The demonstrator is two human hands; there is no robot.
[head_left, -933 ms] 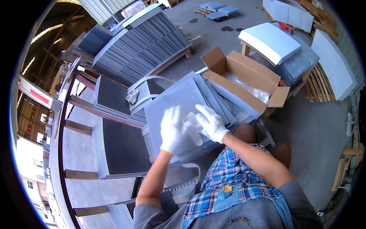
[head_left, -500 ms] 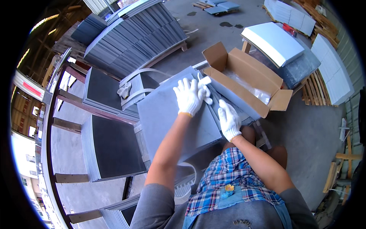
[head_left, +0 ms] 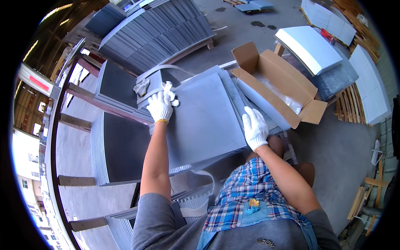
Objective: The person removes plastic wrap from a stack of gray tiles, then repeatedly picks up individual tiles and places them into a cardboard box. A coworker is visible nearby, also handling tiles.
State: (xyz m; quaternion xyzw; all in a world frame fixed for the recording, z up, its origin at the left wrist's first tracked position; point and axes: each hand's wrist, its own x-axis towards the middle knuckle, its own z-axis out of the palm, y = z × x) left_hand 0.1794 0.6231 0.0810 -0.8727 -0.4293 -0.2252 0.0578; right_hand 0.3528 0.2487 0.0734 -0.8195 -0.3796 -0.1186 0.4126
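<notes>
A large square grey stone tile (head_left: 204, 121) lies flat in front of me on top of other tiles. My left hand (head_left: 160, 109), in a white knit glove, presses a bunched white cloth (head_left: 168, 93), perhaps a spare glove, at the tile's far left corner. Its fingers partly hide the cloth. My right hand (head_left: 255, 128), gloved the same way, rests beside the tile's right edge with its fingers stretched out and holds nothing. Under that hand, more grey tiles (head_left: 238, 99) lean at a slant next to the flat one.
An opened cardboard box (head_left: 287, 75) with clear plastic inside stands to the right. Stacked dark tiles (head_left: 125, 143) sit on a rack at the left, a grey cloth (head_left: 141, 86) beside them. A large pallet of tiles (head_left: 160, 35) stands behind, and a white-topped block (head_left: 310, 48) at back right.
My left hand has slid with the white cloth from the tile's upper right to its far left corner. My right hand stays near the right edge. The whole view has shifted slightly.
</notes>
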